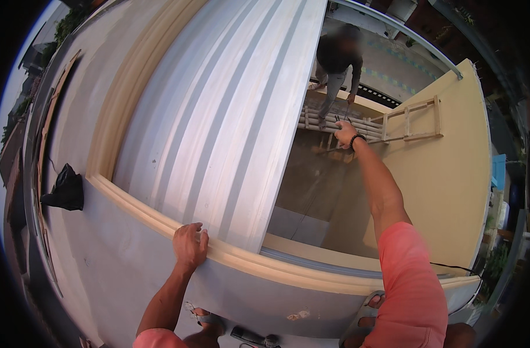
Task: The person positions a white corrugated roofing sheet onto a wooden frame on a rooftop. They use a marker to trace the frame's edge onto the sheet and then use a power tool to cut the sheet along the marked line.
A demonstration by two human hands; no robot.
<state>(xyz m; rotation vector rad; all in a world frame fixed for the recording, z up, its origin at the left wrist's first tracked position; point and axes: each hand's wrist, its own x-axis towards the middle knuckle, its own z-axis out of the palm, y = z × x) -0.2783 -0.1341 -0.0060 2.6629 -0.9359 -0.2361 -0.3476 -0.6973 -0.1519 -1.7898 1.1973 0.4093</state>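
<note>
My left hand (191,246) grips the cream moulding (155,217) along the top of the wall, its fingers curled over the edge. Beyond it lies a ribbed, whitish metal roof sheet (218,116). My right arm stretches out over the opening beside the sheet. At its end my right hand (345,134), with a dark bracelet (356,139) at the wrist, has curled fingers. Small dark prongs show at the fingertips, too small to name. Below and beyond that hand, a person (338,58) in dark clothing stands on a pole platform (366,124), one arm lowered towards it.
A wooden ladder-like frame (423,120) leans by the yellow wall (456,168). The opening drops to a lower floor (300,225). A black plastic bag (66,188) lies on the grey surface at left. Near my sandalled feet is a dark tool (247,336). A metal tube (404,29) spans the far side.
</note>
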